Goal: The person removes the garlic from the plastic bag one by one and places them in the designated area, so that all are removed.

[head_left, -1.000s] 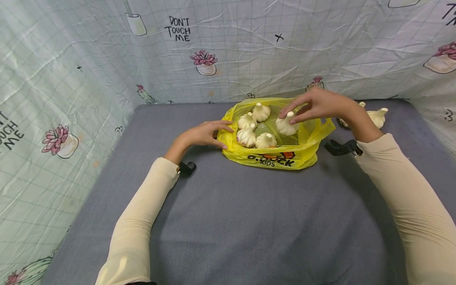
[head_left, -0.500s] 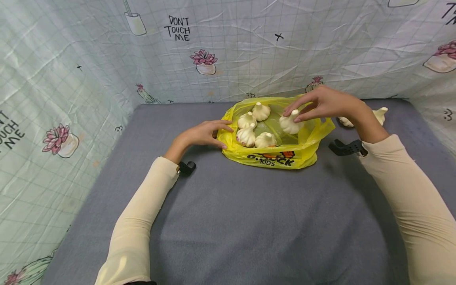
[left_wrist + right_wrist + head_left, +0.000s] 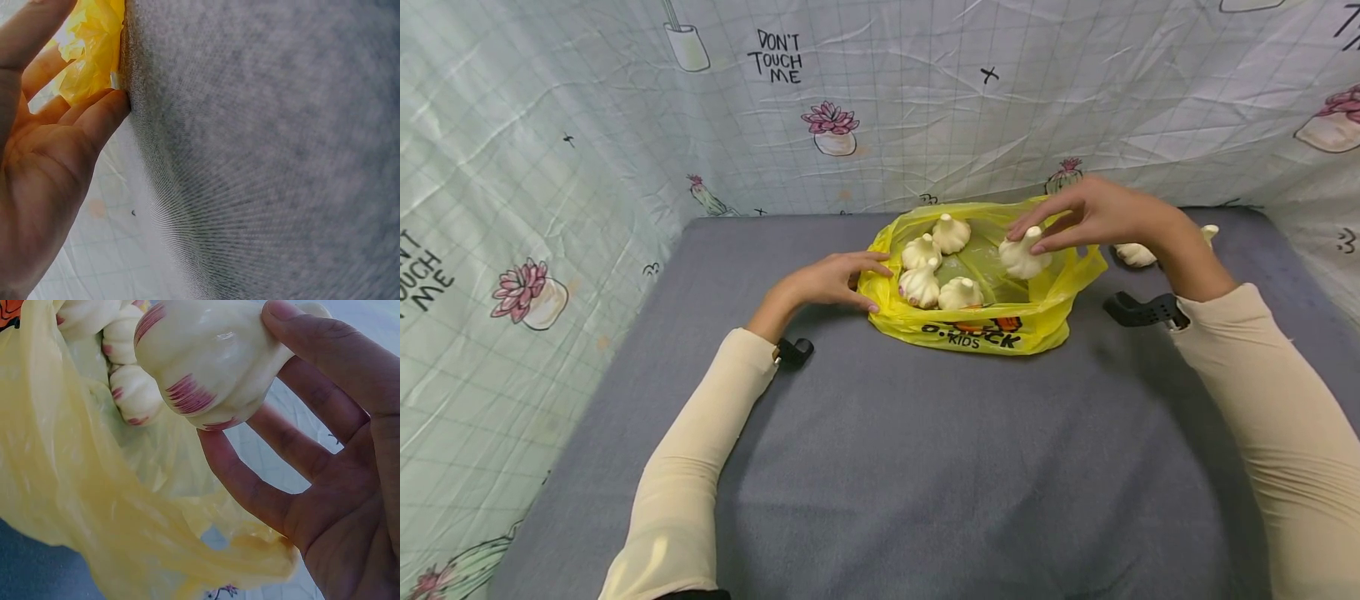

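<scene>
My right hand (image 3: 1108, 215) pinches a white garlic bulb (image 3: 1022, 258) by its neck, over the right part of an open yellow plastic bag (image 3: 1037, 329). Pink streaks mark the bulb's base in the right wrist view, where the thumb lies on the neck and the fingers reach behind and under the bulb. Several more garlic bulbs (image 3: 919, 283) are inside the bag, grouped toward its left. At the bag's left side my left hand (image 3: 829, 282) rests with spread, fairly straight fingers touching the yellow plastic (image 3: 94, 56).
More garlic (image 3: 1135, 254) lies on the right beyond the bag, partly hidden behind my right wrist. A grey cloth (image 3: 925, 467) covers the table. Patterned sheet curtains (image 3: 910, 100) hang close behind and at both sides. The bag's handle loop sticks out to the right.
My right hand has moved a little to the right and slightly up, with the garlic bulb in its fingers. The left hand and the bag have stayed put.
</scene>
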Demonstrator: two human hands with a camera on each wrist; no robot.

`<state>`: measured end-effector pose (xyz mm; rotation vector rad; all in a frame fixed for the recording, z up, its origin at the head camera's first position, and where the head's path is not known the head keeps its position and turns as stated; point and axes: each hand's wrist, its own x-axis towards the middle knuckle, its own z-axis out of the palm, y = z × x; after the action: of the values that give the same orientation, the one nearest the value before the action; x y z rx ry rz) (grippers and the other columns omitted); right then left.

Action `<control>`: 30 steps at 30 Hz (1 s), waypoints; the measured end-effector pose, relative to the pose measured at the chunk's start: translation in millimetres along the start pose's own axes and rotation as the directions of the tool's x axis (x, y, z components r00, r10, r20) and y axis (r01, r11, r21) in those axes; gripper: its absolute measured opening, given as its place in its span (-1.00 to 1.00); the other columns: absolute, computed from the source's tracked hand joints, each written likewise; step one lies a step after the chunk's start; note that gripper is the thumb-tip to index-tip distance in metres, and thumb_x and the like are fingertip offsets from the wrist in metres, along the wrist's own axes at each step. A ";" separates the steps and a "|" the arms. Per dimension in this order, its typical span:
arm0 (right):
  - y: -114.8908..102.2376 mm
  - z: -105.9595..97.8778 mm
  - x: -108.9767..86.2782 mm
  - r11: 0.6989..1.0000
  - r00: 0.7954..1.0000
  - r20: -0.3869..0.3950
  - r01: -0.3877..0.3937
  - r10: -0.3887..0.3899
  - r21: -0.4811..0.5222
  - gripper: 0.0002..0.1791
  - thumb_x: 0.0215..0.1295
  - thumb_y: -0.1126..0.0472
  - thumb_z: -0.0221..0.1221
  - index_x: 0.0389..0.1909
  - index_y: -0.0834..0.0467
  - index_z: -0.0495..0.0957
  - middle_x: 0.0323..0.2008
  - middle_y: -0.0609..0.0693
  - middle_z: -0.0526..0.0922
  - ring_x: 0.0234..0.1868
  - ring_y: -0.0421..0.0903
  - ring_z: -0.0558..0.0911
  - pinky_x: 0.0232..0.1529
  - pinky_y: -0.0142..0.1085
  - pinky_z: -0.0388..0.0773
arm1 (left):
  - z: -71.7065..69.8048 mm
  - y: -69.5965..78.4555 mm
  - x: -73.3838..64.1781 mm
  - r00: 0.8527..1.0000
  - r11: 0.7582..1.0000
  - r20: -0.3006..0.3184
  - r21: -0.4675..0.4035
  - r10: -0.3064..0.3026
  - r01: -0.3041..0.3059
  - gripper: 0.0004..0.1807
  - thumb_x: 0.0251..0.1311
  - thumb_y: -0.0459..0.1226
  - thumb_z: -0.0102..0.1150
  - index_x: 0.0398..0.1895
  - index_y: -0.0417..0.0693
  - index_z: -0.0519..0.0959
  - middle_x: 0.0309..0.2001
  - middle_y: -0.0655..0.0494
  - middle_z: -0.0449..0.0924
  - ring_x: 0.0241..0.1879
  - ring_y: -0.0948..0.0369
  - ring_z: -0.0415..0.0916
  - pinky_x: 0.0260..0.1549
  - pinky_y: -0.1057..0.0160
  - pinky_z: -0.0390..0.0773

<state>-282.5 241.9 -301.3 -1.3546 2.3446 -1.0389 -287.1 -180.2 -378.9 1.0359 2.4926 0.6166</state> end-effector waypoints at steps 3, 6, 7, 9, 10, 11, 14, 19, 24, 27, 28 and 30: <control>-0.7 -1.7 -4.7 1.000 1.000 -0.002 -0.005 0.005 -0.011 -0.66 0.29 0.44 0.32 0.07 0.18 0.73 0.07 0.02 0.74 0.02 -0.31 0.69 -0.20 -0.37 0.68 | -0.2 0.8 0.1 1.000 1.000 0.001 0.000 -0.005 0.005 -0.30 0.24 -0.11 0.44 0.43 -0.04 0.46 0.59 0.00 0.10 -0.24 0.11 0.44 -0.16 0.15 0.45; -1.7 -3.3 -10.6 1.000 1.000 -0.005 0.014 -0.014 -0.012 -0.65 0.28 0.47 0.32 0.07 0.20 0.72 0.06 0.04 0.74 0.06 -0.35 0.67 -0.15 -0.40 0.67 | 0.1 1.3 0.6 1.000 1.000 -0.002 0.003 -0.006 0.006 -0.30 0.23 -0.11 0.44 0.43 -0.03 0.46 0.59 0.00 0.11 -0.26 0.12 0.43 -0.17 0.16 0.44; -2.1 -3.9 -12.8 1.000 1.000 -0.006 0.025 -0.025 -0.012 -0.64 0.27 0.49 0.31 0.07 0.21 0.72 0.05 0.05 0.75 0.07 -0.35 0.66 -0.13 -0.41 0.66 | 0.2 1.3 0.8 1.000 1.000 -0.004 0.006 -0.005 0.005 -0.30 0.23 -0.10 0.44 0.42 -0.03 0.47 0.59 0.00 0.11 -0.26 0.13 0.43 -0.17 0.16 0.44; -2.8 -5.1 -17.4 0.999 0.999 -0.011 0.044 -0.044 -0.006 -0.63 0.25 0.52 0.31 0.06 0.24 0.71 0.05 0.06 0.75 0.10 -0.35 0.65 -0.06 -0.43 0.64 | 0.5 1.2 1.2 1.000 1.000 -0.006 0.010 -0.004 0.004 -0.31 0.24 -0.10 0.43 0.42 -0.03 0.47 0.58 0.00 0.12 -0.26 0.13 0.43 -0.17 0.16 0.44; -3.1 -5.7 -19.8 0.999 0.999 -0.013 0.051 -0.051 -0.005 -0.63 0.24 0.54 0.31 0.06 0.25 0.71 0.04 0.07 0.75 0.11 -0.35 0.65 -0.03 -0.43 0.63 | 0.6 1.1 1.3 1.000 1.000 -0.006 0.013 -0.003 0.003 -0.31 0.24 -0.10 0.43 0.42 -0.03 0.47 0.58 0.00 0.12 -0.26 0.13 0.43 -0.17 0.16 0.44; -3.3 -6.4 -22.1 0.999 0.999 -0.017 0.052 -0.052 -0.007 -0.62 0.23 0.54 0.31 0.06 0.25 0.71 0.04 0.06 0.75 0.09 -0.33 0.66 -0.03 -0.43 0.63 | 0.6 1.1 1.5 1.000 1.000 -0.006 0.014 -0.002 0.002 -0.31 0.24 -0.10 0.43 0.42 -0.04 0.47 0.58 -0.01 0.12 -0.26 0.14 0.43 -0.17 0.16 0.44; -3.9 -8.8 -29.0 0.999 0.999 -0.029 0.036 -0.037 -0.028 -0.61 0.23 0.54 0.31 0.08 0.24 0.71 0.05 0.05 0.74 0.08 -0.31 0.67 -0.05 -0.44 0.63 | 0.3 0.9 1.5 1.000 1.000 -0.004 0.015 0.002 -0.002 -0.31 0.25 -0.10 0.42 0.42 -0.05 0.46 0.58 -0.02 0.13 -0.26 0.13 0.43 -0.17 0.16 0.44; -6.0 -12.1 -38.9 0.998 0.997 -0.059 -0.046 0.043 -0.043 -0.63 0.25 0.50 0.32 0.07 0.20 0.72 0.05 0.05 0.74 0.10 -0.33 0.66 -0.06 -0.48 0.62 | 0.0 -0.1 1.4 1.000 1.000 -0.001 0.022 0.003 -0.003 -0.31 0.25 -0.10 0.42 0.43 -0.05 0.46 0.58 -0.03 0.13 -0.26 0.13 0.43 -0.18 0.16 0.44; -6.5 -16.5 -49.2 0.999 0.996 -0.078 -0.052 0.050 -0.015 -0.62 0.23 0.56 0.30 0.07 0.30 0.70 0.05 0.01 0.75 0.10 -0.32 0.66 -0.03 -0.49 0.60 | 0.3 -0.4 0.9 1.000 1.000 -0.003 0.019 0.000 0.000 -0.31 0.25 -0.11 0.42 0.43 -0.05 0.46 0.58 -0.03 0.13 -0.26 0.14 0.43 -0.18 0.17 0.44; -6.3 -19.9 -55.8 0.999 0.996 -0.084 -0.033 0.035 0.015 -0.61 0.21 0.61 0.28 0.06 0.36 0.68 0.05 -0.01 0.75 0.09 -0.30 0.67 -0.02 -0.49 0.60 | 0.2 0.0 0.7 1.000 1.000 -0.002 0.016 -0.002 0.002 -0.31 0.25 -0.11 0.43 0.43 -0.06 0.46 0.58 -0.03 0.13 -0.26 0.13 0.43 -0.18 0.16 0.44; -6.3 -20.9 -58.1 0.999 0.996 -0.088 -0.032 0.034 0.025 -0.61 0.20 0.62 0.27 0.06 0.37 0.68 0.05 -0.01 0.75 0.09 -0.29 0.67 -0.03 -0.49 0.60 | 0.2 0.0 0.8 1.000 1.000 -0.002 0.016 -0.003 0.003 -0.31 0.25 -0.11 0.42 0.43 -0.06 0.46 0.58 -0.03 0.13 -0.26 0.13 0.43 -0.18 0.16 0.44; -6.4 -22.9 -62.7 0.999 0.995 -0.096 -0.027 0.031 0.042 -0.61 0.19 0.65 0.26 0.05 0.39 0.67 0.04 0.00 0.75 0.10 -0.29 0.67 -0.02 -0.49 0.60 | 0.1 0.1 1.0 1.000 1.000 -0.002 0.018 -0.004 0.004 -0.31 0.25 -0.11 0.42 0.43 -0.05 0.46 0.58 -0.03 0.13 -0.26 0.13 0.43 -0.17 0.16 0.43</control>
<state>-256.3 302.5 -289.1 -1.2795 2.3899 -1.1616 -287.6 -179.4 -379.1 1.0369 2.5055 0.5947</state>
